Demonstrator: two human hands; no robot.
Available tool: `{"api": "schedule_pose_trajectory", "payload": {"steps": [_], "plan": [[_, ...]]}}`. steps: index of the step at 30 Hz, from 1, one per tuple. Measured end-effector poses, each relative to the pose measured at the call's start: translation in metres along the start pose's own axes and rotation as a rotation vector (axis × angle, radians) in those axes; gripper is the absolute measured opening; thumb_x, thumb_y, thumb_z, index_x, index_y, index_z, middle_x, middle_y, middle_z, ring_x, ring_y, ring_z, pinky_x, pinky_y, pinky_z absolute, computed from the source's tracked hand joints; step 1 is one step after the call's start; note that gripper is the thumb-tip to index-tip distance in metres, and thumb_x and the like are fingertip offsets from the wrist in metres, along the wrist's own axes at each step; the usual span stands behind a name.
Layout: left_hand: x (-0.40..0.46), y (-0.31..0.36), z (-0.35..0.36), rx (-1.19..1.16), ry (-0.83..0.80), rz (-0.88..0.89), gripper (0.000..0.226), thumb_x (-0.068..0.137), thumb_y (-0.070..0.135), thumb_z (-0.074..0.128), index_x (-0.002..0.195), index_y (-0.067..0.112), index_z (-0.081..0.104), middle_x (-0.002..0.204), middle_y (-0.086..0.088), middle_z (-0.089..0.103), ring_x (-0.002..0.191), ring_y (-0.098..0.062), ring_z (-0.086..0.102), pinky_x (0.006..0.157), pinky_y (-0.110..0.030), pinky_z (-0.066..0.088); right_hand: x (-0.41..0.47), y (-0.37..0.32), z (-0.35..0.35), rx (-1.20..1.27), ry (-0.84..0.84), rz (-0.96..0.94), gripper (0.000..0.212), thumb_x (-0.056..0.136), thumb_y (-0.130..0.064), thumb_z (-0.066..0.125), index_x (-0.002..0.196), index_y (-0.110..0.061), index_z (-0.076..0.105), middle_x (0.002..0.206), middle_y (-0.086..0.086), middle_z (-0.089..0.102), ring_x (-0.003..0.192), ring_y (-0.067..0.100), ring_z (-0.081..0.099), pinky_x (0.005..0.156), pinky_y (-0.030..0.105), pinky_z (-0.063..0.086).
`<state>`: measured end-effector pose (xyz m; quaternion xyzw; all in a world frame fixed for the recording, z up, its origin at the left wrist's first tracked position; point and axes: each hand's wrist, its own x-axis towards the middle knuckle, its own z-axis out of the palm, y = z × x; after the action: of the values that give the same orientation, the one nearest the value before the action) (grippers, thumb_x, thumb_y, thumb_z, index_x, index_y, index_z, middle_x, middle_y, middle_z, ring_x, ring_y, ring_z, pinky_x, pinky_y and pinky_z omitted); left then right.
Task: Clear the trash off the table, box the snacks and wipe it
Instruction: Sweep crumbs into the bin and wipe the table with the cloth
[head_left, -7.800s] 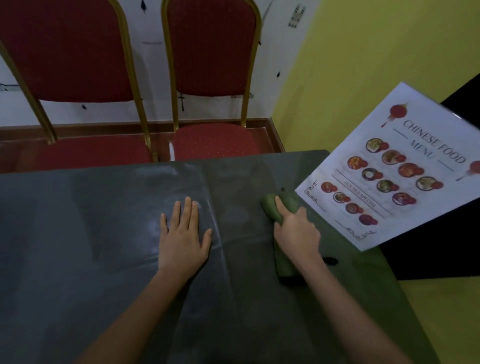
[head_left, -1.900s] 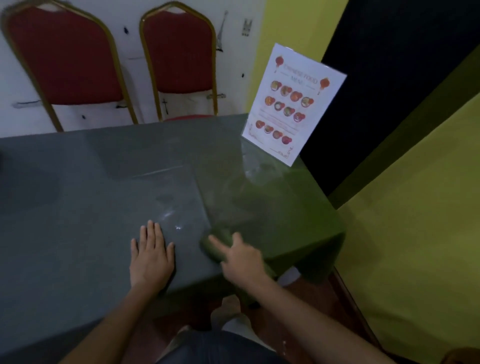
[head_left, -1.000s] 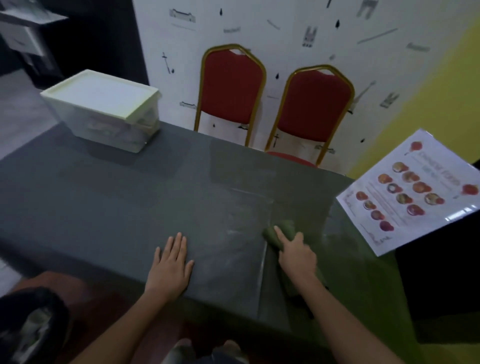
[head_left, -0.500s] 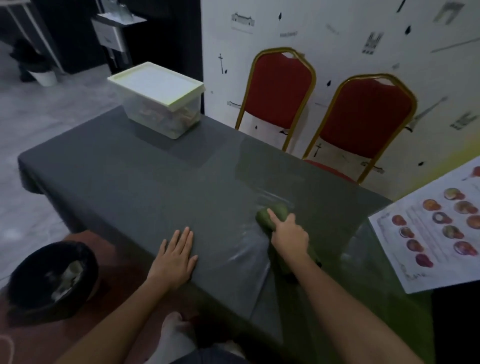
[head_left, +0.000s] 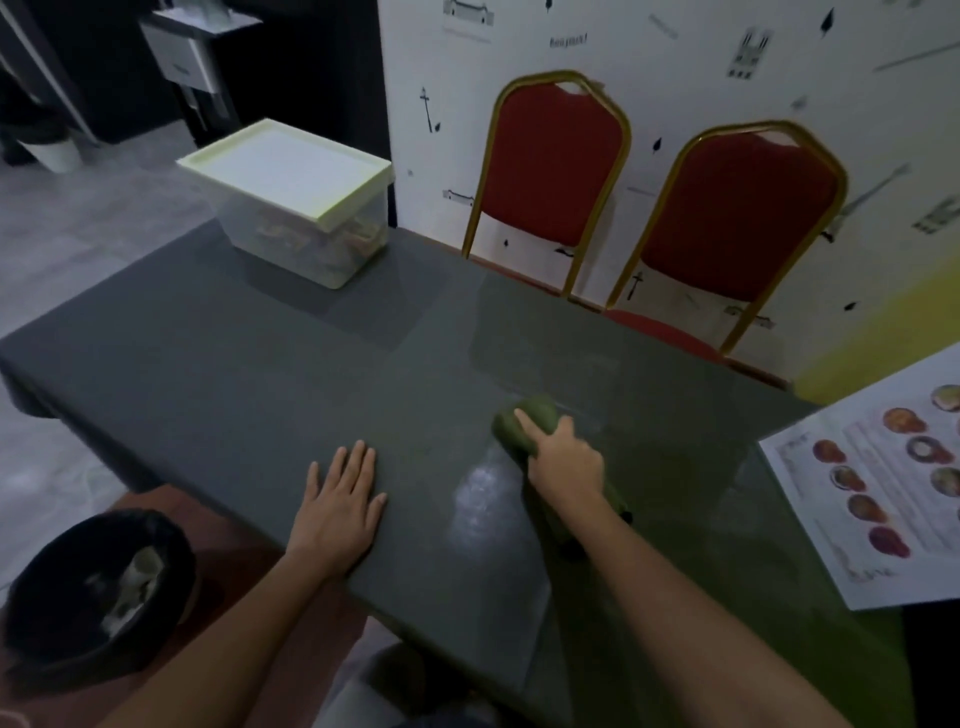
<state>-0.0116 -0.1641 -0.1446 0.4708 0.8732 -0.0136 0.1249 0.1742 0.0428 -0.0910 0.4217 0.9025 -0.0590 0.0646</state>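
Observation:
My right hand presses a bunched green cloth onto the dark grey table, index finger stretched over the cloth and the other fingers curled round it. A shiny wet streak lies just left of my wrist. My left hand lies flat on the table near its front edge, fingers straight, holding nothing. A clear lidded plastic box with snack packets inside stands at the table's far left corner, lid on.
A black-lined trash bin holding crumpled waste sits on the floor at the lower left. Two red chairs with gold frames stand against the wall behind the table. A Chinese food menu sheet stands at the table's right end.
The view has swung left, bringing the box and bin into sight. My right hand has slid the cloth leftwards over the table; my left hand stays flat.

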Motion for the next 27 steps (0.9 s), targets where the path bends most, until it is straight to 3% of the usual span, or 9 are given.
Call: {"api": "schedule_pose_trajectory", "payload": {"steps": [4,8,10,12,14,16,19,22,27], "plan": [[0.038,-0.01,-0.011,-0.001,0.008,0.046,0.087,0.075,0.055,-0.017,0.15,0.014,-0.002,0.16,-0.002,-0.005,0.146,-0.02,-0.008,0.116,-0.045,-0.005,-0.027,-0.033,0.02,0.018,-0.05,-0.332,0.054,0.089,-0.039,0.038,0.14,-0.054,0.029,0.132,0.019,0.047,0.092,0.04,0.062,0.073,0.044,0.052],[0.088,-0.018,-0.024,-0.006,0.03,0.099,0.086,0.076,0.054,-0.015,0.15,0.012,0.001,0.16,-0.003,-0.002,0.147,-0.021,-0.004,0.116,-0.045,-0.003,-0.034,-0.048,0.03,-0.045,-0.133,-0.66,0.058,0.083,-0.038,0.038,0.138,-0.055,0.028,0.118,0.017,0.058,0.07,0.031,0.064,0.053,0.036,0.053],[0.113,-0.023,-0.033,0.01,0.027,0.121,0.083,0.079,0.054,-0.013,0.15,0.013,0.001,0.16,-0.003,-0.002,0.147,-0.021,-0.004,0.116,-0.044,-0.003,0.003,-0.042,0.02,-0.074,-0.022,-0.607,0.057,0.082,-0.039,0.044,0.136,-0.054,0.035,0.111,0.014,0.06,0.067,0.029,0.064,0.049,0.033,0.05],[0.134,-0.028,-0.041,0.024,0.02,0.133,0.073,0.089,0.052,-0.003,0.15,0.012,0.001,0.16,-0.003,-0.002,0.147,-0.021,-0.004,0.117,-0.044,-0.003,0.055,-0.031,0.005,-0.066,0.078,-0.398,0.056,0.086,-0.035,0.044,0.138,-0.054,0.035,0.118,0.015,0.054,0.079,0.035,0.063,0.059,0.038,0.052],[0.152,-0.032,-0.047,0.04,0.025,0.158,0.065,0.096,0.047,0.007,0.151,0.012,0.002,0.16,-0.003,-0.001,0.147,-0.021,-0.003,0.117,-0.045,-0.002,0.104,-0.022,-0.009,-0.076,0.063,-0.186,0.057,0.094,-0.031,0.043,0.141,-0.056,0.025,0.125,0.014,0.044,0.091,0.035,0.059,0.071,0.041,0.05],[0.171,-0.037,-0.051,0.042,0.02,0.184,0.062,0.099,0.044,0.013,0.151,0.012,0.003,0.16,-0.003,0.0,0.147,-0.021,-0.002,0.117,-0.046,-0.002,0.138,-0.025,-0.02,-0.104,0.058,-0.061,0.058,0.096,-0.032,0.044,0.143,-0.056,0.02,0.123,0.012,0.042,0.09,0.031,0.056,0.068,0.038,0.046],[0.199,-0.042,-0.056,0.015,0.019,0.208,0.062,0.099,0.043,0.015,0.151,0.012,0.002,0.16,-0.003,-0.001,0.147,-0.021,-0.003,0.117,-0.045,-0.002,0.145,-0.042,-0.023,-0.095,0.003,-0.048,0.058,0.095,-0.034,0.045,0.144,-0.054,0.02,0.125,0.012,0.041,0.091,0.031,0.057,0.068,0.037,0.045],[0.219,-0.045,-0.056,-0.003,0.026,0.227,0.061,0.099,0.042,0.014,0.151,0.012,0.003,0.16,-0.005,0.0,0.147,-0.023,-0.003,0.118,-0.045,0.0,0.096,-0.069,-0.007,-0.061,-0.097,-0.264,0.063,0.088,-0.034,0.052,0.143,-0.053,0.027,0.127,0.015,0.047,0.087,0.033,0.062,0.068,0.036,0.051],[0.225,-0.048,-0.047,-0.069,0.117,0.24,0.069,0.092,0.046,0.006,0.15,0.01,0.015,0.159,-0.005,0.012,0.147,-0.023,0.005,0.118,-0.042,0.003,0.022,-0.091,0.01,-0.131,-0.193,-0.73,0.061,0.078,-0.048,0.053,0.136,-0.054,0.035,0.1,0.006,0.06,0.056,0.016,0.058,0.046,0.022,0.047]]}}
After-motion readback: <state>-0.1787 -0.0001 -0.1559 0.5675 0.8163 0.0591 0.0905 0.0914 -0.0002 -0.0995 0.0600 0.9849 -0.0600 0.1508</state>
